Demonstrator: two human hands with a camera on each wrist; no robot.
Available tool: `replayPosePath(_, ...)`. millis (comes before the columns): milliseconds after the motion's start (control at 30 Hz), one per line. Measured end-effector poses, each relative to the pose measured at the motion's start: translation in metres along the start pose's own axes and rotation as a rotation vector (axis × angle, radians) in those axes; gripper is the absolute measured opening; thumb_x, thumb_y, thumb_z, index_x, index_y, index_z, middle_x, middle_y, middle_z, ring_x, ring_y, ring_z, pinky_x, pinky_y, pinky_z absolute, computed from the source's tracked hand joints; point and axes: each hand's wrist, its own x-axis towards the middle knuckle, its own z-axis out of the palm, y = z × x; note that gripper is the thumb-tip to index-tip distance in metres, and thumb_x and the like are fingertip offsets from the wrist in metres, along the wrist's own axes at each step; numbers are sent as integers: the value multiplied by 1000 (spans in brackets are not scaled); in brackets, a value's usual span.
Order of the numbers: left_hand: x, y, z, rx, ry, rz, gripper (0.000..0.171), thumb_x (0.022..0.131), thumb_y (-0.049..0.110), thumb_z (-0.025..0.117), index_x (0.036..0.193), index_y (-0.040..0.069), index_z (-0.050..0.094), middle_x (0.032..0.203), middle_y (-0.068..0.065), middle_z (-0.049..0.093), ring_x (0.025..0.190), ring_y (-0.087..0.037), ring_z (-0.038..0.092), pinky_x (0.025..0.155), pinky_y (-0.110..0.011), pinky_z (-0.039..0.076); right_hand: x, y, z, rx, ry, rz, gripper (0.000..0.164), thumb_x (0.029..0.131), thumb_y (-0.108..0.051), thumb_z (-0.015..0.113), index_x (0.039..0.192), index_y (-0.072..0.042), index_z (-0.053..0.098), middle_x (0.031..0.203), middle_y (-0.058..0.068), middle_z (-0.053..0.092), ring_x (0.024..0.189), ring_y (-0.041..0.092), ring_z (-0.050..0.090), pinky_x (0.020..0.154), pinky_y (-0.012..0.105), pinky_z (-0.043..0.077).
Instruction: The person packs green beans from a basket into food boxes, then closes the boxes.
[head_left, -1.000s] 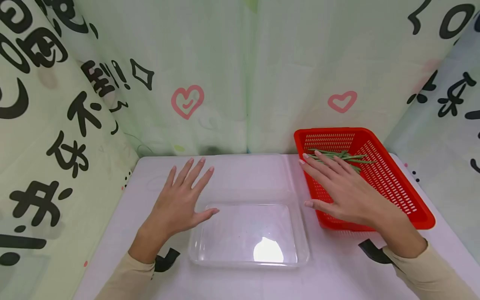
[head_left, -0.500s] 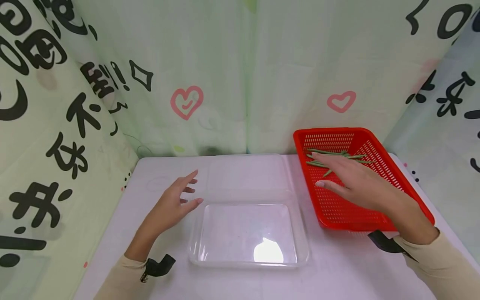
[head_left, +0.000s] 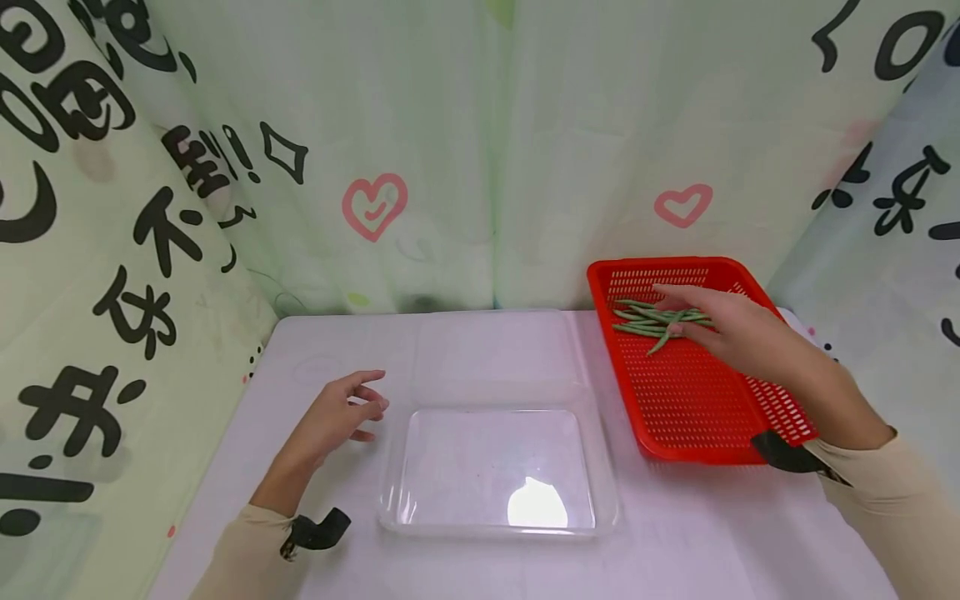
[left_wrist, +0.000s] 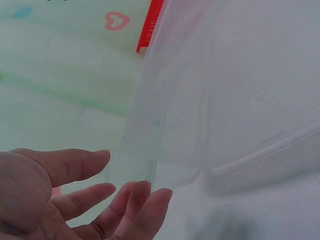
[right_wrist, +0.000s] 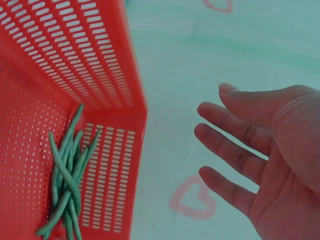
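In the head view several green beans (head_left: 647, 321) lie in a loose bundle at the far end of a red plastic basket (head_left: 690, 400). My right hand (head_left: 750, 333) hovers over that basket, thumb and fingers apart above the beans. The right wrist view shows nothing between those fingers, with the crossed beans (right_wrist: 67, 180) down inside the basket. Left of a clear plastic container (head_left: 495, 467), my left hand (head_left: 333, 421) hangs with loosely bent fingers. It holds nothing in the left wrist view, where the fingertips are near the container's transparent edge (left_wrist: 185, 167).
The container lies opened out on the white table (head_left: 450, 571), its flat lid (head_left: 491, 346) toward the back. A pale printed curtain (head_left: 450, 108) with hearts and black lettering encloses the table at the back and both sides.
My right hand has shifted right and turned, thumb and fingers now apart over the beans. The left hand has drawn back and its spread fingers have relaxed. Basket and container have not moved.
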Motion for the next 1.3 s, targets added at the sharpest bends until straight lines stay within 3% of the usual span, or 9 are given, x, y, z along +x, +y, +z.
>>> replayPosePath(167,4,-9,0,-83,-59,-38,54,98,14,67,148,5,49,115,-16,58,105,-30,68,77,-39,62,9,18,-2,49,-8,-45,61,88,-7,78,144,-13,55,126,4,68,111,18,59,81,18,54)
replayPosePath(367,8,-17,1,-171,-145,-79,51,97,14,68,145,4,52,113,-11,58,108,-32,64,78,-38,62,18,42,1,111,-78,-59,59,84,-12,82,139,-14,61,128,2,64,107,13,55,77,21,56)
replayPosePath(567,9,-19,1,-214,-156,-103,46,98,9,65,142,2,54,108,-10,61,106,-34,62,76,-39,62,26,65,4,217,-186,16,63,85,-10,80,143,-20,57,136,5,59,115,21,53,77,25,58)
replayPosePath(700,9,-19,2,-219,-157,-101,45,98,9,65,141,1,53,108,-11,62,105,-33,63,77,-40,62,31,81,6,269,-233,42,63,87,-12,79,145,-18,55,141,9,56,120,25,51,80,25,58)
replayPosePath(967,11,-20,1,-244,-163,-108,46,99,8,64,142,0,52,103,-9,62,101,-31,62,76,-39,62,39,111,13,300,-313,75,66,87,-21,79,146,-10,53,144,19,56,130,40,49,85,23,56)
replayPosePath(1300,12,-22,2,-290,-189,-104,47,99,7,63,143,-2,49,102,-6,61,99,-29,62,76,-37,61,51,126,24,254,-353,109,60,90,-12,76,145,-5,53,141,19,58,130,39,49,84,23,55)
